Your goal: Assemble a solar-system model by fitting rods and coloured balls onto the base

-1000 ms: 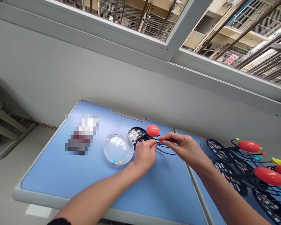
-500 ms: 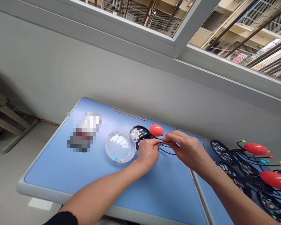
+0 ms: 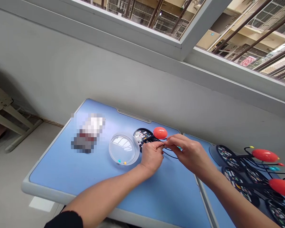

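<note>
A: Hands?
B: The left hand (image 3: pixel 152 158) and right hand (image 3: pixel 189 155) are close together above the blue table (image 3: pixel 49 182), right of its middle. Fingertips of both close on a thin black wire (image 3: pixel 171 154). It looks like a firm pinch, though the fingers hide the exact hold.

A: Where does the wire go?
B: It loops out from the pinch, apparently from a black disc (image 3: pixel 142 135) with coloured printed spots, near the table's far edge. A red oval piece (image 3: pixel 160 133) sits just beside the disc. My read: the pinch keeps the strands lifted and apart, off the tabletop.

A: What else is around?
B: Just left of the disc, a clear round plastic dish (image 3: pixel 123 149) holds a teal bead (image 3: pixel 119 161) and a yellow bead (image 3: pixel 125 162), probably so they can't roll. Further left is a pixelated object (image 3: pixel 87 134), unreadable.

A: Anything in the way?
B: Nothing between hands and disc. Past the right edge, a second blue table (image 3: pixel 211 209) carries more black discs (image 3: pixel 237 180) with wires and red ovals (image 3: pixel 264 155), well apart from the hands.
</note>
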A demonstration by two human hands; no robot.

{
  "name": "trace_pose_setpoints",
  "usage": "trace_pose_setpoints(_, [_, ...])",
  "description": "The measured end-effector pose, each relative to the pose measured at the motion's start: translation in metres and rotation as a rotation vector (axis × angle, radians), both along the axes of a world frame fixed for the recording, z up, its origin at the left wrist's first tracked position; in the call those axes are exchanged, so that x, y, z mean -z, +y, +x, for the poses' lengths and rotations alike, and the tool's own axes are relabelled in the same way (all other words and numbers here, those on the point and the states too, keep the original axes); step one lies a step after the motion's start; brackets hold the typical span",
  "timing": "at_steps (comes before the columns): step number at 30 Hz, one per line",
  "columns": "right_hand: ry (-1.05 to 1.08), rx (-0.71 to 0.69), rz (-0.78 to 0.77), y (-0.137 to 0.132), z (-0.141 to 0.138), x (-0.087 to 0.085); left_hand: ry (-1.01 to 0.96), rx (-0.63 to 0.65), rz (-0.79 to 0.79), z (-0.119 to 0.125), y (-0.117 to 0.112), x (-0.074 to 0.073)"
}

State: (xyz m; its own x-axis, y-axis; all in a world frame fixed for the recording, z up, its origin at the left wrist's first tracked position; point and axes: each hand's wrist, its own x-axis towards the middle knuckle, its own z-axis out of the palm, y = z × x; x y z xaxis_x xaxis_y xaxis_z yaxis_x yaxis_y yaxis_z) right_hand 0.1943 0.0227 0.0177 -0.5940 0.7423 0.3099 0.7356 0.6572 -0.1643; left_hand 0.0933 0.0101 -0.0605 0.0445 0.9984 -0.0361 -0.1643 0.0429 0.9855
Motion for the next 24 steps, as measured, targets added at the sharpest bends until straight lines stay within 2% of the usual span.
trace_pose_setpoints(4, [0.036,0.040,0.003,-0.003,0.004,0.000,0.125,-0.020,-0.012,-0.010,-0.008,-0.012])
trace_pose_setpoints(7, [0.047,0.074,0.089,-0.008,0.004,-0.006,0.206,-0.050,-0.003,-0.026,-0.031,-0.020])
trace_pose_setpoints(9, [0.063,0.112,0.178,-0.014,-0.001,-0.012,0.253,0.003,0.048,-0.039,-0.053,-0.022])
trace_pose_setpoints(11, [0.099,0.087,0.191,-0.019,-0.012,-0.015,0.304,0.139,0.122,-0.051,-0.076,-0.019])
trace_pose_setpoints(13, [0.113,-0.011,0.041,-0.022,-0.029,-0.013,0.357,0.324,0.175,-0.059,-0.095,-0.009])
trace_pose_setpoints(15, [0.069,-0.126,-0.222,-0.022,-0.049,-0.004,0.408,0.494,0.182,-0.064,-0.106,0.003])
trace_pose_setpoints(17, [-0.014,-0.204,-0.442,-0.019,-0.068,0.009,0.465,0.592,0.158,-0.066,-0.110,0.015])
trace_pose_setpoints(21, [-0.164,-0.297,-0.571,-0.007,-0.095,0.036,0.537,0.606,0.103,-0.073,-0.108,0.024])
trace_pose_setpoints(24, [-0.254,-0.349,-0.603,0.000,-0.108,0.047,0.524,0.601,0.087,-0.079,-0.107,0.025])
